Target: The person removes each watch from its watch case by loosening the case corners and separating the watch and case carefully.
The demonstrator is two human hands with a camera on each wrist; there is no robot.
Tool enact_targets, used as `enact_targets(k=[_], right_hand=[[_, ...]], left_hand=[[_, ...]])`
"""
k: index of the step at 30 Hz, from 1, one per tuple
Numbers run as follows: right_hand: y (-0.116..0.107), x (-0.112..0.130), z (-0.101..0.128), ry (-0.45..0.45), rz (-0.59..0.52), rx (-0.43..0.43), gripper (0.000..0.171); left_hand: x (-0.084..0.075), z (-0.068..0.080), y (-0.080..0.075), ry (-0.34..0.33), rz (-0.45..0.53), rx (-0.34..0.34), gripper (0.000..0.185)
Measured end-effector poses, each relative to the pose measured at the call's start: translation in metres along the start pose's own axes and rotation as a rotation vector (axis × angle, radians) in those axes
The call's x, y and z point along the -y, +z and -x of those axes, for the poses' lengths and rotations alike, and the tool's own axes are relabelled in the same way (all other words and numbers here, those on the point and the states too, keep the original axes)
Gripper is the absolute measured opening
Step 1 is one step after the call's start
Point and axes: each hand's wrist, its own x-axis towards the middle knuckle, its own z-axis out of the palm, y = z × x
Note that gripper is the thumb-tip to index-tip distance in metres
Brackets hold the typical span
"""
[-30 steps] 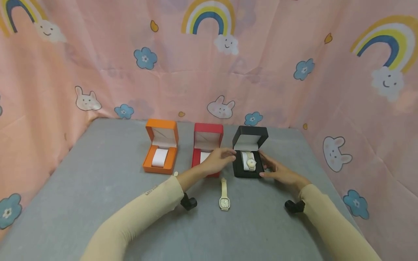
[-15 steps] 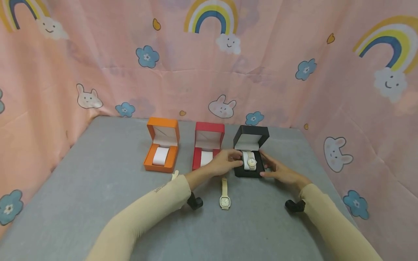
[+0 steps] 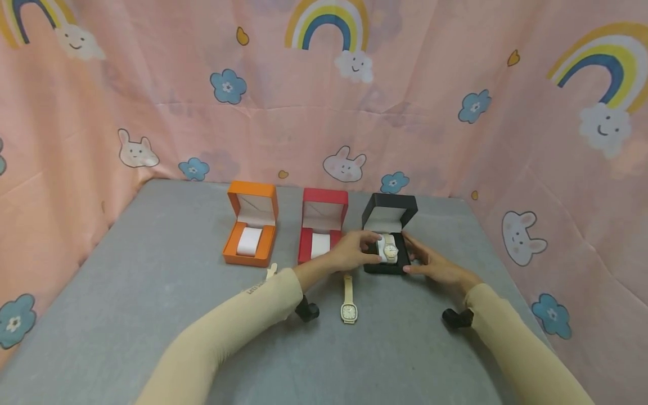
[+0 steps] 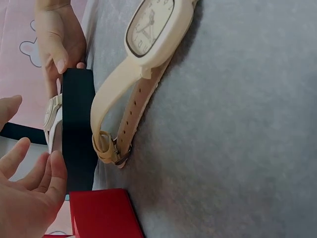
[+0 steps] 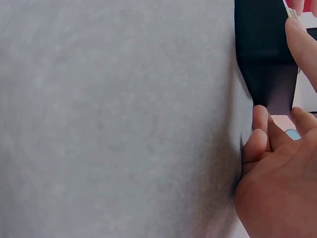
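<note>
An open black watch box (image 3: pixel 372 268) stands at the right of the row. Inside, a cream watch (image 3: pixel 390 250) is wrapped round a white cushion (image 4: pixel 57 130). My left hand (image 3: pixel 351 251) reaches in from the left, its thumb and fingers spread at the cushion's near side; firm contact is unclear. My right hand (image 3: pixel 439 271) holds the box at its right side, thumb at the front corner, other fingers (image 5: pixel 259 118) along the side. A second cream watch (image 3: pixel 349 312) lies on the table in front. Part of a third watch (image 3: pixel 271 271) shows beside my left sleeve.
Left of the black box stand a red watch box (image 3: pixel 325 196) and an orange watch box (image 3: pixel 253 189), lids up, each with a bare white cushion. The left forearm crosses in front of the red one. A pink patterned curtain (image 3: pixel 283 129) hangs behind the grey table (image 3: pixel 167 253).
My left hand has moved right, from beside the black box to over its left edge at the cushion. The right hand stays at the box.
</note>
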Motion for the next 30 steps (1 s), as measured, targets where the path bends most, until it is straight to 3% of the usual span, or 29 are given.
enact_targets(k=[9, 23, 30], right_hand=[[-0.001, 0.004, 0.001, 0.017, 0.004, 0.006, 0.095], [0.001, 0.004, 0.005, 0.03, -0.004, 0.008, 0.096], [0.0, 0.002, 0.003, 0.011, -0.005, 0.006, 0.094]], left_hand=[[0.0, -0.008, 0.003, -0.025, -0.051, 0.001, 0.059], [0.003, -0.013, 0.013, -0.054, -0.054, -0.023, 0.056], [0.003, -0.017, 0.016, -0.042, -0.136, -0.039, 0.06]])
